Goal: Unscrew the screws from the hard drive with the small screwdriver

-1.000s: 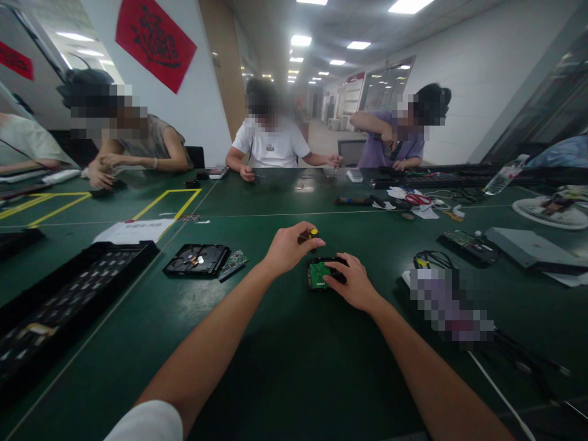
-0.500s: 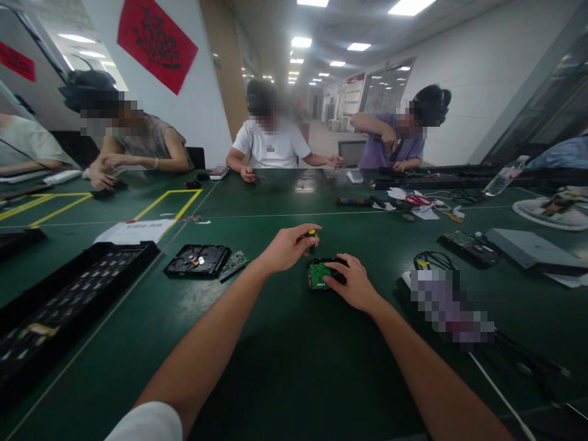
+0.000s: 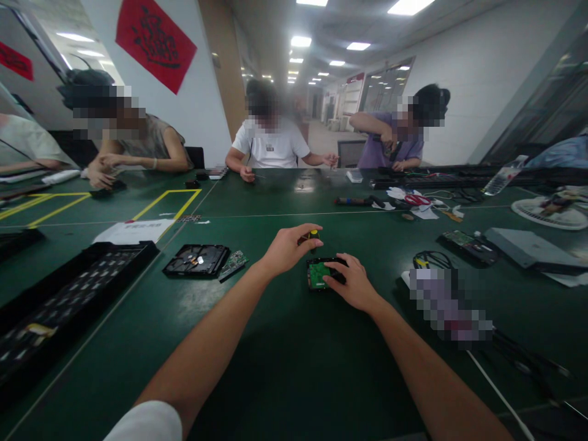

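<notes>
My left hand (image 3: 290, 247) grips a small screwdriver (image 3: 314, 235) with a yellow cap, held upright in its fingers over the far edge of a hard drive (image 3: 316, 275). The drive lies on the green table with its green circuit board facing up. Its tip is too small and dark to make out. My right hand (image 3: 353, 283) holds the drive from the right, thumb and fingers curved over its board and edge. To the left lie another black hard drive (image 3: 196, 261) and a loose circuit board (image 3: 235, 264).
A long black tray (image 3: 68, 306) of small parts stands on the left. On the right are another drive (image 3: 468, 246), a grey metal box (image 3: 535, 250), cables (image 3: 434, 260) and a white fan grille (image 3: 551, 215). Several people sit across the table, with red scissors (image 3: 417, 200) near them.
The fingers of my left hand have shifted slightly around the screwdriver's cap. My right hand and the hard drive stay in place.
</notes>
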Tool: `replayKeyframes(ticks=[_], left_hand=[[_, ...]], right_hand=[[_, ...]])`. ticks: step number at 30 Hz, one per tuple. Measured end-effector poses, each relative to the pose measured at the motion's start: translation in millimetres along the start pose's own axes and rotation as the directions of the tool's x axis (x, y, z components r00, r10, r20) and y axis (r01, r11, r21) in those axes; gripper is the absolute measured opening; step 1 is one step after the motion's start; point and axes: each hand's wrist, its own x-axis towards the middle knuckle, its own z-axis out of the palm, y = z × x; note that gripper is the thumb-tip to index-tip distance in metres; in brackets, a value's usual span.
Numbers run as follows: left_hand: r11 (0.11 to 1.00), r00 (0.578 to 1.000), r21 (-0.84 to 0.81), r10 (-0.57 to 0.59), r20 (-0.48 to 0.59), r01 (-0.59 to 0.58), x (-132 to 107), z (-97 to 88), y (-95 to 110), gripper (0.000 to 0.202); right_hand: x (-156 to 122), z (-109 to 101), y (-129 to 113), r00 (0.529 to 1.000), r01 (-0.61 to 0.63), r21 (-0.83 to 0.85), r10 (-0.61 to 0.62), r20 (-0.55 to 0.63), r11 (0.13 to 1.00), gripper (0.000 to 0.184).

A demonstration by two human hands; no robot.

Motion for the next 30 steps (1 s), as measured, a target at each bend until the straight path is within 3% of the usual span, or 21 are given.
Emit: replayKeyframes(ticks=[7,12,17,20,25,30], left_hand=[[0.993,0.994,0.063,0.103,-0.035,-0.101,1.1,-1.2,1.9,0.034],[0.986,0.999,-0.164,0.023,0.027,-0.018,0.7,0.9,-2.9,0.041],[0.921,0.988,-0.39,0.043,0.148,0.018,1.9,4.0,-5.3,0.038],[0.925,0.992,-0.379,0.017,0.129,0.033,2.3,2.8,-3.0,0.036],[0.947,1.0,-0.319,-0.024,0.003,0.024,3.0,0.4,0.9,0.029],[0.852,0.992,-0.509,-0.096,0.081,0.124,3.4,5.5,1.5,0.035]], right_hand=[[-0.1,-2.0,-1.3,1.0,0.008,0.005,-0.008,0.01,1.0,0.046],[-0.3,-1.6,-1.8,1.0,0.002,-0.004,-0.002,-0.001,1.0,0.045],[0.1,-1.4,-2.0,1.0,0.003,-0.007,-0.003,-0.003,1.0,0.044],[0.7,-1.9,-2.5,1.0,0.001,0.0,-0.001,-0.003,1.0,0.043],[0.4,-1.7,-2.3,1.0,0.008,0.015,-0.008,-0.009,1.0,0.042],[0.3,-1.2,-1.7,1.0,0.006,0.012,-0.006,-0.013,1.0,0.048]])
